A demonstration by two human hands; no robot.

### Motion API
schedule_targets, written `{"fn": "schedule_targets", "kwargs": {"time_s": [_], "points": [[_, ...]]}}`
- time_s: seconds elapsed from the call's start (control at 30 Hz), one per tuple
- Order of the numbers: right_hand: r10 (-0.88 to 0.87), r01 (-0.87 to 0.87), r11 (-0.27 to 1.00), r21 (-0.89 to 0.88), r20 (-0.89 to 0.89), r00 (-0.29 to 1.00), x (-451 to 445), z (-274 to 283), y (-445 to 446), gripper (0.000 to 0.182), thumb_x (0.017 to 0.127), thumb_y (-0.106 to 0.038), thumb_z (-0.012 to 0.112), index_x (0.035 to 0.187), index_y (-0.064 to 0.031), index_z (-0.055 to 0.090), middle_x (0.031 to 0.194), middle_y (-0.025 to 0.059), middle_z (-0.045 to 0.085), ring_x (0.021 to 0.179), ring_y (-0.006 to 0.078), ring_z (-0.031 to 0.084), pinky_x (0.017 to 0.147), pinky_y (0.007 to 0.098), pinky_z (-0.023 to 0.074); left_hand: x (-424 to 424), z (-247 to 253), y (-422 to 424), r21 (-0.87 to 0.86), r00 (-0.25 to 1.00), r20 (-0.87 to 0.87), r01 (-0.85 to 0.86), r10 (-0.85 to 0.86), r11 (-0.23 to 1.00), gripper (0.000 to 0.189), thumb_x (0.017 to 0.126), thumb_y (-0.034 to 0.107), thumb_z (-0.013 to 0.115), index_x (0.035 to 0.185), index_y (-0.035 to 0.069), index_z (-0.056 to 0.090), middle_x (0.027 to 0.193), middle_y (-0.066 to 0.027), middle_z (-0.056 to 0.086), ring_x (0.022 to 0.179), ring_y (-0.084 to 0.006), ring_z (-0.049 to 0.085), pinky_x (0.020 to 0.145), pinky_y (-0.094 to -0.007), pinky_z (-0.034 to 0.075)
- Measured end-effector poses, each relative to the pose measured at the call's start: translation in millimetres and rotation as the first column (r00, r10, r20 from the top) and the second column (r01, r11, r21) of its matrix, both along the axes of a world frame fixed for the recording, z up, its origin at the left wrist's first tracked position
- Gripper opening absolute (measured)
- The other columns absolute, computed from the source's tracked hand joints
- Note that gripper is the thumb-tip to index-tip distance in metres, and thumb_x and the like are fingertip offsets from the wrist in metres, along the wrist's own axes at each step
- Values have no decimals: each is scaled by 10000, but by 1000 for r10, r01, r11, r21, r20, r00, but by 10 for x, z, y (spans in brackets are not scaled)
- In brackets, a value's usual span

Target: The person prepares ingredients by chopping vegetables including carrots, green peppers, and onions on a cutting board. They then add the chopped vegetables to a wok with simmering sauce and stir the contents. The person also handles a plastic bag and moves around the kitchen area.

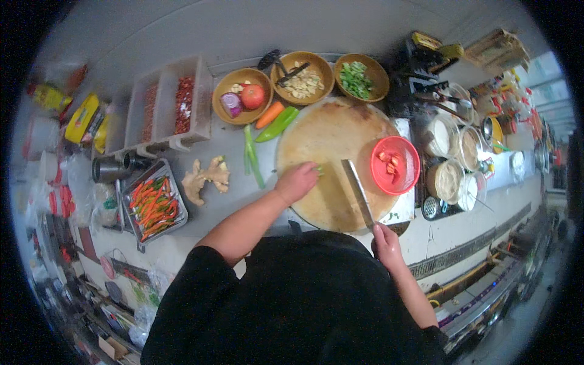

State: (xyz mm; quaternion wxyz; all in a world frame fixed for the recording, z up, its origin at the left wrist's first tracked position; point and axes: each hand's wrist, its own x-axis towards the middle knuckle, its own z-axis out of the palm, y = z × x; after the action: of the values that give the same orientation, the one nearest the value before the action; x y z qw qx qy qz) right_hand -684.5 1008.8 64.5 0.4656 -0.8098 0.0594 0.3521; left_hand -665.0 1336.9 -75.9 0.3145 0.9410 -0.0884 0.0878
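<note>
A round wooden chopping board [333, 132] lies before me. My left hand [300, 181] is over its left part, with a small green piece [320, 170] showing at the fingertips; whether the fingers grip it I cannot tell. My right hand [387, 242], at the board's near right edge, holds a cleaver [358, 191] by its handle, the blade seen nearly edge-on above the board. A red plastic strainer basket [375, 165] with cut red pieces [390, 165] stands on the board's right side. Beyond the left edge lie a green pepper [278, 125], a carrot [270, 114] and green stalks [252, 155].
Ginger root [207, 177] and a tray of chillies [155, 205] are at left. Behind the board stand bowls of onion and tomato [220, 108], sliced garlic [327, 86] and chopped greens [384, 86]. Seasoning tubs [449, 180] crowd the right; spice bins [206, 107] stand at back left.
</note>
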Motion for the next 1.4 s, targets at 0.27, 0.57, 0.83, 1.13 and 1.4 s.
{"fn": "schedule_targets", "kwargs": {"time_s": [0.27, 0.57, 0.83, 1.13, 1.4], "points": [[283, -275, 947, -167, 25, 959, 113, 272, 222, 473, 1002, -396, 491, 1217, 13, 595, 1017, 287, 664, 1008, 397, 652, 871, 423, 498, 65, 3, -362, 17, 999, 42, 25, -26, 1000, 176, 796, 122, 652, 952, 40, 663, 1008, -143, 637, 900, -347, 609, 795, -423, 524], [389, -372, 907, -197, 55, 920, 261, 14, 335, 475, 1009, -409, 452, 1188, 3, 606, 976, 277, 663, 967, 421, 643, 843, 438, 499, 35, 2, -387, -39, 996, -84, 3, -7, 999, 209, 799, 133, 653, 976, 22, 654, 1011, -182, 610, 923, -382, 599, 814, -458, 507], [28, -36, 997, -71, -101, 994, 104, -178, 14, 484, 1018, -412, 464, 1149, 28, 620, 637, 115, 593, 576, 171, 585, 580, 320, 464, 190, 161, -600, -218, 957, -237, -219, 166, 951, 282, 751, 140, 698, 983, 27, 587, 1036, -179, 566, 943, -395, 580, 819, -458, 498], [-312, 311, 945, 101, -6, 950, -40, 151, -368, 479, 1023, -494, 399, 798, -92, 532, 518, -4, 458, 414, 113, 428, 395, 286, 365, 901, 617, -1428, -532, 984, -167, -141, 60, 835, 346, 718, 57, 754, 1028, -5, 614, 1099, -165, 582, 1035, -349, 580, 883, -408, 489], [-413, 387, 908, 161, 180, 893, -193, 113, -591, 476, 1046, -444, 335, 792, -72, 490, 491, 30, 459, 351, 125, 420, 332, 266, 341, 1044, 766, -561, -194, 949, 150, -248, 279, 949, 360, 753, 154, 695, 1093, 64, 620, 1188, -174, 580, 1078, -368, 565, 920, -451, 473]]}}
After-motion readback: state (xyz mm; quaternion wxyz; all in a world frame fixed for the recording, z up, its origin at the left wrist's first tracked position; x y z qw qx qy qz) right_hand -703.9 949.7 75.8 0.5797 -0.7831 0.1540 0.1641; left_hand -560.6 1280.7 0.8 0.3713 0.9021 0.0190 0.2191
